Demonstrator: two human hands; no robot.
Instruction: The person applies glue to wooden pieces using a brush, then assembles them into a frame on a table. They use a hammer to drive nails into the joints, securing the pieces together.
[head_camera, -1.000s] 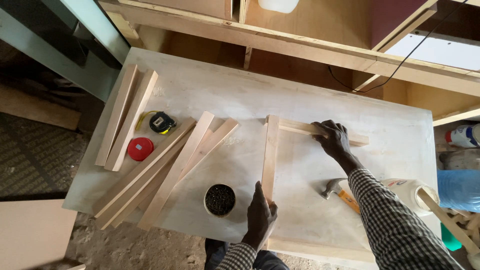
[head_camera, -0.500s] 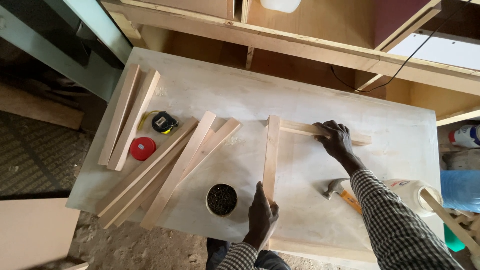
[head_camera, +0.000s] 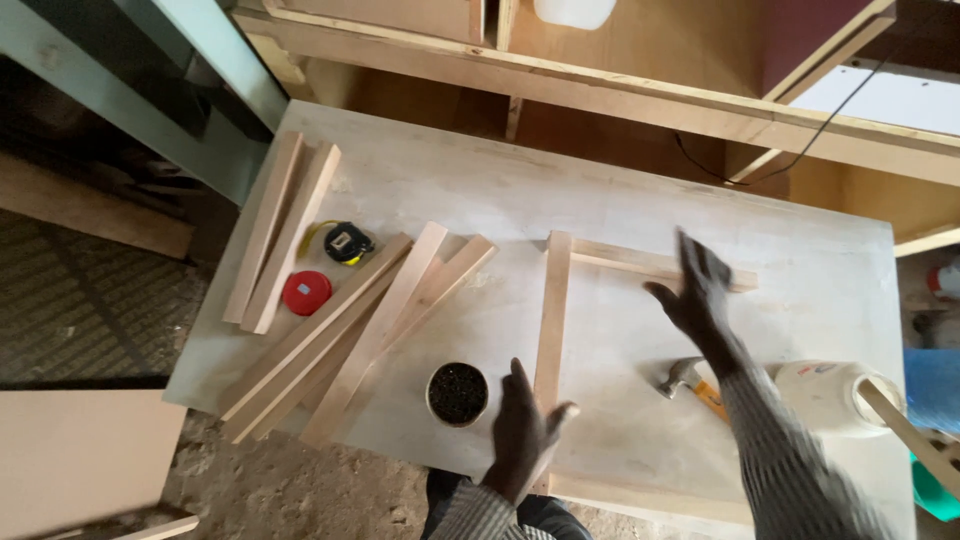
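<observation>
Left hand rests flat on the upright strip, gripping nothing. Right hand hovers open over the cross strip — blurred. Keep the corner square — press both strips flat.

Pale plywood worktable fills middle of view, surface scuffed. Behind it long timber rail runs across, brown board panels beyond. Grey-green metal frame slants at upper left. Floor left of table dark, ribbed; sandy, gritty ground under near edge. Light board lies lower left. Bright daylight patch upper right.
</observation>
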